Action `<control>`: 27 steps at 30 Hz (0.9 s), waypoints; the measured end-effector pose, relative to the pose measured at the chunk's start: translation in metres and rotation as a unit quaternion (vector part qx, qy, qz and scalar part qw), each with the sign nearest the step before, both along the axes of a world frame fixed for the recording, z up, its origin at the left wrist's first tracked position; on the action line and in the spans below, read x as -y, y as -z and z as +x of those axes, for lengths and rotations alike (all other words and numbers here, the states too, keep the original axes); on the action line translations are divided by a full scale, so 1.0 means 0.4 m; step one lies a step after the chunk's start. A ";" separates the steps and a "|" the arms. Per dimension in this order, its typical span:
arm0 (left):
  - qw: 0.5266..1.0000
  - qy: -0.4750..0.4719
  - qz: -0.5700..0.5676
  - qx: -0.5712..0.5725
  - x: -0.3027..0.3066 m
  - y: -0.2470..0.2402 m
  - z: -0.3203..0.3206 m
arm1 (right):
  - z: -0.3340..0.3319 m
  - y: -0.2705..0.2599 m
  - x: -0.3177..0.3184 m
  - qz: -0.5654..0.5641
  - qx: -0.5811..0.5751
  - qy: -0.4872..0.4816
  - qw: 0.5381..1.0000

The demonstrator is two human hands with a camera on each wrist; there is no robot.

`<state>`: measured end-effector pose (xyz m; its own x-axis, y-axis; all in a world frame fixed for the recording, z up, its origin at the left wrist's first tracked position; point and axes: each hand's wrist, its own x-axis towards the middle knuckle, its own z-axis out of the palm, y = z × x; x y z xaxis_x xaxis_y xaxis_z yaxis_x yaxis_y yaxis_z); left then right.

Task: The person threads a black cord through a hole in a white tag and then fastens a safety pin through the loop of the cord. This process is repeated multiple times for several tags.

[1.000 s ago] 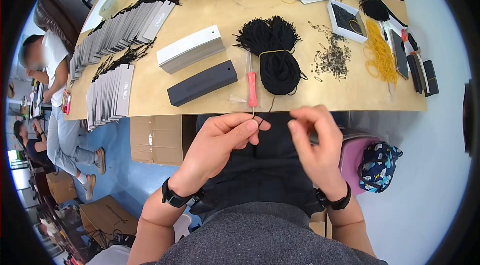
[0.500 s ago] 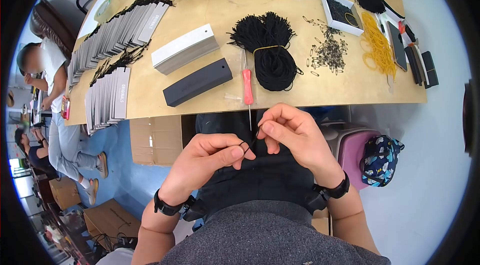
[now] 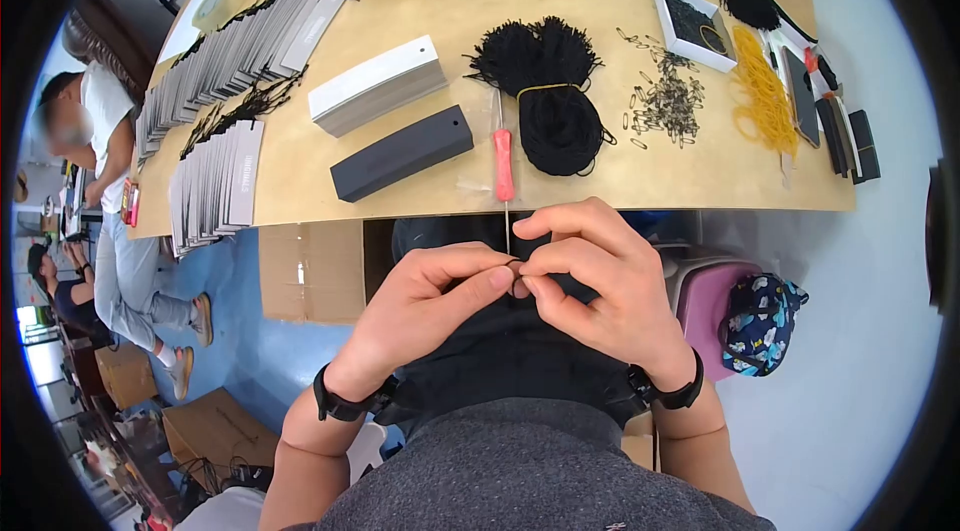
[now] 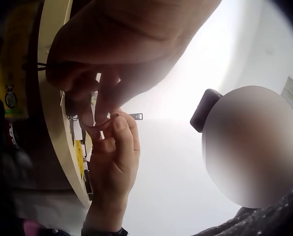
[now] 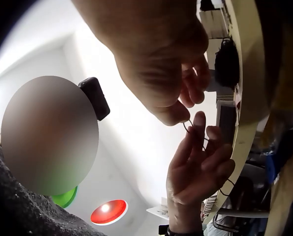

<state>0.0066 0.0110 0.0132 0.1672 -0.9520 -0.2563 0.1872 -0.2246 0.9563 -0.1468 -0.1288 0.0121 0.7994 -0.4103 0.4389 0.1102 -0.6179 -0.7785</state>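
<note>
Both hands meet in front of the table's near edge, over my lap. My left hand (image 3: 470,283) and right hand (image 3: 560,266) pinch a thin black string loop (image 3: 512,265) between thumbs and forefingers, fingertips touching. In the right wrist view the black string (image 5: 186,129) runs between the two hands. Just beyond them on the table lies a red-handled needle tool (image 3: 504,166), its metal tip pointing at my hands. Behind that tool sits a bundle of black strings (image 3: 552,101).
The wooden table (image 3: 690,171) carries a black tag stack (image 3: 402,154), a white tag stack (image 3: 378,87), rows of strung tags (image 3: 215,191), safety pins (image 3: 668,103), yellow rubber bands (image 3: 762,96) and a white box (image 3: 695,28). People sit at the left (image 3: 80,131). A bag (image 3: 755,326) lies at my right.
My hands have come together: the right hand, apart from the left a second ago, now touches it fingertip to fingertip around the string loop.
</note>
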 end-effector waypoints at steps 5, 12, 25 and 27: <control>0.999 0.014 -0.004 0.031 0.001 0.011 -0.002 | -0.002 0.007 0.011 0.001 -0.003 -0.022 1.000; 0.995 -0.075 0.035 -0.052 0.011 0.008 -0.036 | -0.006 0.020 0.013 -0.041 0.016 0.018 0.999; 0.995 -0.089 -0.043 0.016 0.031 0.026 -0.034 | -0.066 0.083 0.213 -0.233 -0.156 0.296 0.913; 0.995 -0.084 -0.050 0.025 0.035 0.026 -0.030 | -0.061 0.081 0.222 -0.252 -0.161 0.291 0.909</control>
<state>-0.0054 -0.0029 0.0027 0.3359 -0.9299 -0.1496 0.1667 -0.0977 0.9812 -0.1712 -0.2177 -0.0202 0.6316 -0.6167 0.4699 -0.5331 -0.7855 -0.3143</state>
